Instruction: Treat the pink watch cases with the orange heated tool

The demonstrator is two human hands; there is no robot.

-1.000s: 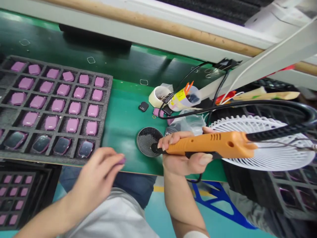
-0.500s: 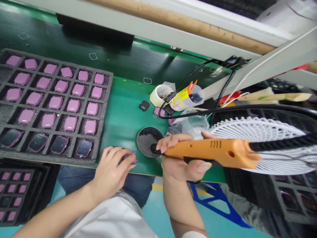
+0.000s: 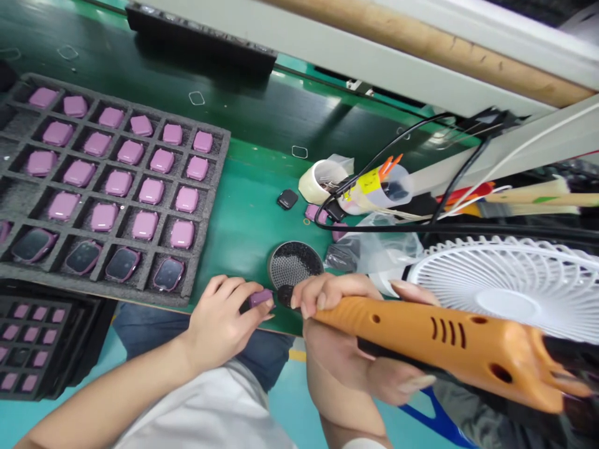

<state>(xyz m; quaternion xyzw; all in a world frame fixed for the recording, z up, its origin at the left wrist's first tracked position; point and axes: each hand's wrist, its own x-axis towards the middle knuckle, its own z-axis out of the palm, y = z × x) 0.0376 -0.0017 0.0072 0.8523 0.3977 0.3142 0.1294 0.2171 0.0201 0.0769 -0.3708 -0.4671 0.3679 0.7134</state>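
Note:
My left hand [image 3: 222, 321] is closed round a small purple watch case [image 3: 260, 297] and holds it at the front edge of the green bench mat [image 3: 243, 218]. My right hand [image 3: 344, 337] grips an orange electric screwdriver [image 3: 440, 343] lying almost level, with its black tip [image 3: 283, 295] right beside the purple case. A round black mesh dish [image 3: 294, 264] sits just behind the two hands.
A grey foam tray [image 3: 112, 187] at the left holds several purple watch cases, some screen up. A second tray [image 3: 32, 349] lies lower left. A white fan [image 3: 510, 287], cables, a tape roll [image 3: 322, 181] and a plastic cup [image 3: 379, 187] crowd the right.
My left hand has brought the purple case rightward to the mat's front edge beside the dish. The screwdriver has tilted down and its tip now meets the case.

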